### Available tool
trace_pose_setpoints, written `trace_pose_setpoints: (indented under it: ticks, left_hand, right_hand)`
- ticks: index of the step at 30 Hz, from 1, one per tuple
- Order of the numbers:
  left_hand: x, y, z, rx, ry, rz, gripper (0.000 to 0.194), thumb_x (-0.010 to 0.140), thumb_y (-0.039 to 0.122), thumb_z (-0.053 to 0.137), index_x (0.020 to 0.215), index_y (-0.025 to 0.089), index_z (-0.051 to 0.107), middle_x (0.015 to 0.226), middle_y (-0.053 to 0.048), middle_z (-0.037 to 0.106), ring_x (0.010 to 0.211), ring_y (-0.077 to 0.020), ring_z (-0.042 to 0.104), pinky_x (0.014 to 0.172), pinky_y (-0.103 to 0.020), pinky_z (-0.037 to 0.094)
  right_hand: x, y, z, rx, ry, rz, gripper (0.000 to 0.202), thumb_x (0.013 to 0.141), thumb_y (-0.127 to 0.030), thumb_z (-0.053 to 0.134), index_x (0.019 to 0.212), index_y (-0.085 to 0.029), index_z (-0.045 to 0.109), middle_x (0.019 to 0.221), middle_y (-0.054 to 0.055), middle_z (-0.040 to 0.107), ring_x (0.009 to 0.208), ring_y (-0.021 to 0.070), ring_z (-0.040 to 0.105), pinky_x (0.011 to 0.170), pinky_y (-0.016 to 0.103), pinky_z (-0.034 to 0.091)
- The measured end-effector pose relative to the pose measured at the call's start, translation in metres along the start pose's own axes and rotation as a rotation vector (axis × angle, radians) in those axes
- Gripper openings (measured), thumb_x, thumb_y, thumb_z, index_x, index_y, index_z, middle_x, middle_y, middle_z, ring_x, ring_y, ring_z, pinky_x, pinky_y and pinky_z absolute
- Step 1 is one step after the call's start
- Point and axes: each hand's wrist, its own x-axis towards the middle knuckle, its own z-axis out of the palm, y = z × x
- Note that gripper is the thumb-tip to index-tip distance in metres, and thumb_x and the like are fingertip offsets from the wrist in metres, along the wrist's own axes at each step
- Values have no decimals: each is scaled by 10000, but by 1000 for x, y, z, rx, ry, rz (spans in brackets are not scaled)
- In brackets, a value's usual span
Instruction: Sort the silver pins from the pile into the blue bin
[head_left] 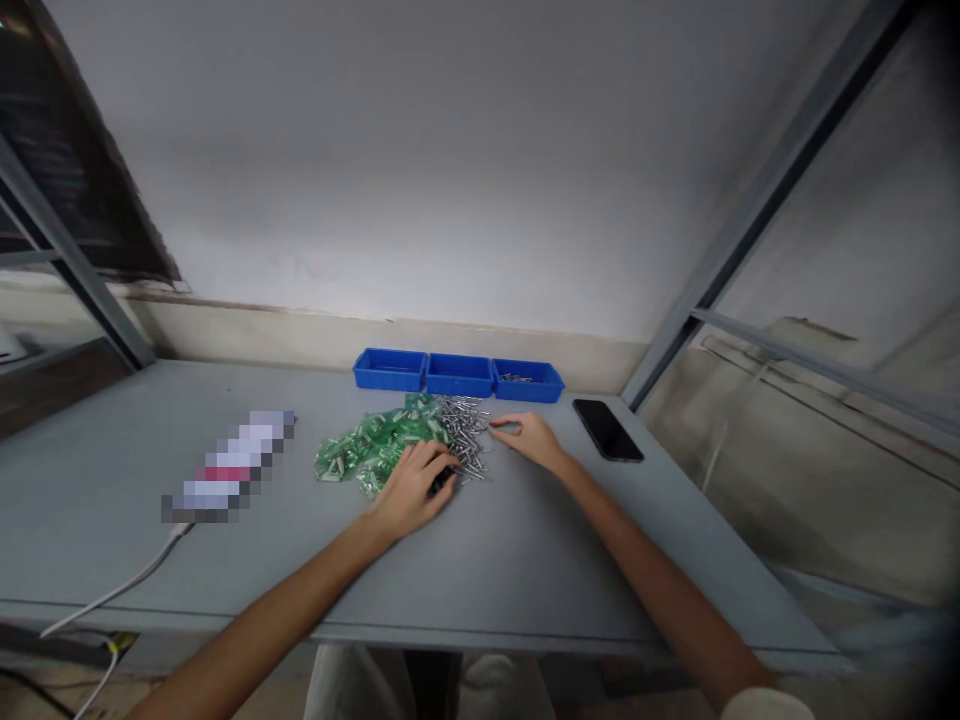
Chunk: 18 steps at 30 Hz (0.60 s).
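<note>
A pile of loose silvery metal pins (466, 430) lies on the grey table, with green plastic bags (382, 445) of small pale parts against its left side. My left hand (416, 485) rests at the front of the bags and pile, fingers curled round something dark that I cannot make out. At the pile's right edge is my right hand (529, 437), thumb and forefinger pinched together; whatever is between the tips is too small to name. Behind the pile stand three blue trays in a row: left (390, 380), middle (459, 387) and right (529, 393), the right one holding some metal pins.
A black phone (608, 430) lies on the table at the right. At the left is a blurred-out device (232, 465) with a white cable (135, 580) running off the front edge. Metal frame posts rise at both sides, before a wall.
</note>
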Motion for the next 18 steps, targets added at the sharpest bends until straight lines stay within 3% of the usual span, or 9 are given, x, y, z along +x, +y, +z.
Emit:
trace_pose_setpoints:
  ticks: [3,6,18]
  left_hand:
    - [-1,-1,1,8,-5,3,183,858,201,445,1006,196,553,993,-65,553,919,-196,503,808,-349,385]
    - [-1,-4,3,19,3,4,187,856,205,449,1006,199,560,993,-69,557,911,-197,506,802,-342,387]
    - [-1,-1,1,27,-12,-1,187,858,206,449,1007,198,562,996,-59,556,921,-188,503,812,-333,386]
  right_hand:
    - [-4,1,8,-80,66,10,294,721,-417,608,898,-206,711,891,39,705,682,163,624,617,263,445]
    - [-9,0,13,-149,151,108,248,690,-427,630,792,-217,713,879,29,704,744,180,633,644,264,439]
    - [-22,-1,21,-222,218,131,161,689,-361,612,731,-238,706,890,10,700,707,169,635,631,257,432]
